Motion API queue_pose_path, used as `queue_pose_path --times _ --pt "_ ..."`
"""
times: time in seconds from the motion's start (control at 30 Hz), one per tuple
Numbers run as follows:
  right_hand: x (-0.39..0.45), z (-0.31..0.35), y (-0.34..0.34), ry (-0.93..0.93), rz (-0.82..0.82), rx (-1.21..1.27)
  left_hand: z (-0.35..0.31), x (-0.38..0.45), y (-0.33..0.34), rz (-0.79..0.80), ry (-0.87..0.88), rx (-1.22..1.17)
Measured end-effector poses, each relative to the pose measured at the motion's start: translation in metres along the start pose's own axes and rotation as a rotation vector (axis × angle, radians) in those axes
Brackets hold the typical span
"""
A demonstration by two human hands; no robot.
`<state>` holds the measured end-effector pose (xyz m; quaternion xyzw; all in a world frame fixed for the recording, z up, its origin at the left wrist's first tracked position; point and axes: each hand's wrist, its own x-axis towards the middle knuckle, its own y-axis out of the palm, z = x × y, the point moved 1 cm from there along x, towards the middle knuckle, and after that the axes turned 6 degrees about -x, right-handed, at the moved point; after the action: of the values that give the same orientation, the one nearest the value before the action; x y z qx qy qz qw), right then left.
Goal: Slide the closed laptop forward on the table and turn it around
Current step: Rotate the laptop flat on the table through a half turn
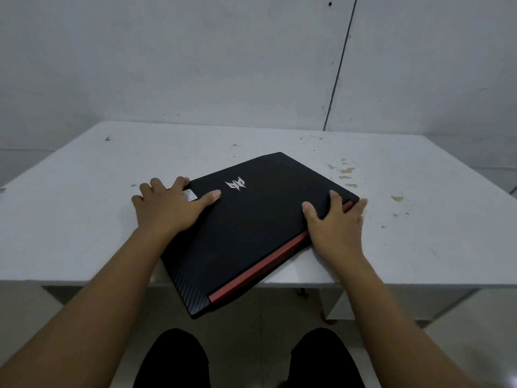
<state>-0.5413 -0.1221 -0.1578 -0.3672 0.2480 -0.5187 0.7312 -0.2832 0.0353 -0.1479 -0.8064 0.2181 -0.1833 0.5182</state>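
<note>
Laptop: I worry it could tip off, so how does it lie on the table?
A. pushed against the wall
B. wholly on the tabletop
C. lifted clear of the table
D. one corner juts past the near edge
D: the laptop has its near corner overhanging the front edge of the table, with the left hand and right hand resting on it.

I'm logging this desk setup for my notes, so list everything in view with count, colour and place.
table: one, white, stained, against the wall
wall: one, grey-white, behind
laptop: one, black with red edge strip, closed, askew on the table, near corner overhanging
logo: one, silver, on the lid
legs: two, black-clad, below the table edge
hands: two; left hand on the laptop's left corner, right hand over its red strip
</note>
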Motion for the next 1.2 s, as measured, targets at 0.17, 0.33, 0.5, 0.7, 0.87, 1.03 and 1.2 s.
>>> queue_pose_path --times 0.17,0.33,0.5,0.7,0.87,1.03,1.2 --pt "-0.053 0.010 0.019 -0.012 0.076 -0.011 0.030 0.021 -0.013 0.070 0.165 -0.340" --pt "-0.042 0.038 0.027 0.020 0.125 0.006 0.032 0.015 -0.008 -0.031 0.224 -0.393" --pt "-0.030 0.045 0.034 0.019 0.074 0.014 0.034 0.007 -0.006 -0.088 0.138 -0.444" --pt "0.002 0.045 0.026 -0.083 0.133 -0.013 0.025 -0.026 -0.002 -0.249 0.008 -0.378" --pt "0.029 0.041 0.021 -0.152 0.211 -0.018 0.010 -0.048 0.007 -0.334 -0.099 -0.281" --pt "0.026 0.034 0.018 -0.161 0.216 0.013 0.009 -0.049 0.005 -0.300 -0.091 -0.225" --pt "-0.032 0.039 0.028 -0.152 0.190 0.044 0.019 -0.016 -0.006 -0.121 0.009 -0.200"
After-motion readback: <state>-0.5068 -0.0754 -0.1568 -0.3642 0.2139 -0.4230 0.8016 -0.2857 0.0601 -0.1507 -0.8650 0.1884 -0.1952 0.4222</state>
